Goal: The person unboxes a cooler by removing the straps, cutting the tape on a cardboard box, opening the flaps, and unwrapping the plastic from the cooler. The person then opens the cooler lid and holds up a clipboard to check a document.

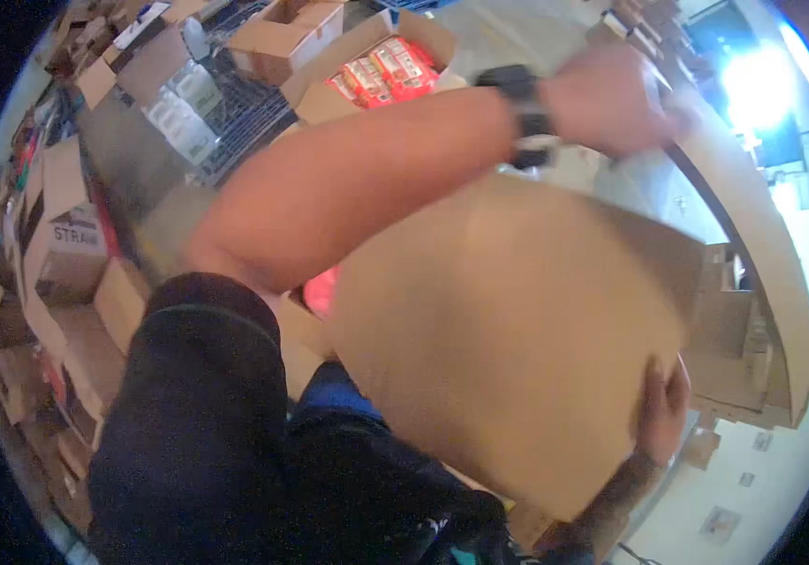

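A large brown cardboard box (508,320) fills the middle of the view, its broad plain side towards me. My left hand (611,104), with a dark watch on the wrist, reaches across above it. Its blurred fingers look closed at the upper end of a long cardboard flap (752,217), which curves down the right side. Lower right, my right hand (663,405) grips the edge of the box, with part of the hand lying against the broad side. The far side of the box and some fingertips are hidden.
Behind my left arm stands an open carton of red packets (385,73). White jugs (183,113) sit by a blue pallet (249,113). Opened cartons, one marked STRAW (75,235), crowd the left. A bright light (757,85) glares at upper right.
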Tool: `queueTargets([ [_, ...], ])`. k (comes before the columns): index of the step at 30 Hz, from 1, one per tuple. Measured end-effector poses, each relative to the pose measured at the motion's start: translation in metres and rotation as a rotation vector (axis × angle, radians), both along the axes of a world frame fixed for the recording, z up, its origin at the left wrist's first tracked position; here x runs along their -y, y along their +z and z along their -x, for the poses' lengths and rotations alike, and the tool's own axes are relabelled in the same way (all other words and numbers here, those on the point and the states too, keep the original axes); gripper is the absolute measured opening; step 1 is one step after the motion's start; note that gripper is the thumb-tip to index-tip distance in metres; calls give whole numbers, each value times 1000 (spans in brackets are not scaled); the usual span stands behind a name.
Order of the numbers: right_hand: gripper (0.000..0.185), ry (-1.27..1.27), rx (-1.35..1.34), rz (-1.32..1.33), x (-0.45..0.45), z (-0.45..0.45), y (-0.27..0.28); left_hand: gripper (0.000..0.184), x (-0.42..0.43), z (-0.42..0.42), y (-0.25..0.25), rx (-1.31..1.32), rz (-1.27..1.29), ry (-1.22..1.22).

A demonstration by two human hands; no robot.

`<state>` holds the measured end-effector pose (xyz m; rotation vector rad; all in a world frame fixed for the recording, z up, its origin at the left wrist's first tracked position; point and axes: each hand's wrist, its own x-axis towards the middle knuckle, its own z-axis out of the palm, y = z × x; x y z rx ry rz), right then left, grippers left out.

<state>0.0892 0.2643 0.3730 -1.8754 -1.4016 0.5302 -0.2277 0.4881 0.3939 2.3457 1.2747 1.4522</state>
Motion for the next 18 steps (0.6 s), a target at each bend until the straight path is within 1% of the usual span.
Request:
queueTargets([
  [1,50,67,-73,77,18,-30,25,41,-8,-18,18,-107,-122,-12],
  [2,55,129,-144,158,33,-60,49,41,-5,-31,38,-90,-78,-156],
  [3,54,-18,-64,201,59,-69,67,42,-3,-47,50,-87,-21,-314],
  [4,54,-171,1,258,85,-90,83,42,-39,-85,42,-389,-343,-249],
  [5,54,-318,48,316,119,-111,97,39,-14,-94,43,-222,-160,-319],
  [6,54,-240,494,294,172,-157,102,41,22,-75,43,-86,28,-366],
  [8,45,-284,833,354,253,-182,115,46,58,-82,26,222,327,-473],
  [9,42,-292,970,400,293,-191,120,45,65,-105,-8,409,437,-541],
  [11,36,-307,1166,484,372,-204,124,40,103,-150,-59,541,856,-628],
  [12,37,-316,1270,500,408,-214,118,41,124,-181,-91,700,970,-602],
  [13,39,-316,1373,517,439,-223,118,42,154,-202,-104,685,1081,-610],
  [14,42,-505,1053,502,449,-217,109,43,180,-244,-155,751,1108,-655],
  [15,46,-707,760,432,457,-209,100,43,210,-266,-168,689,1252,-664],
  [16,49,-845,515,384,433,-178,106,43,241,-296,-190,676,1331,-684],
  [18,53,-1009,383,219,430,-166,88,41,300,-332,-186,606,1279,-615],
])
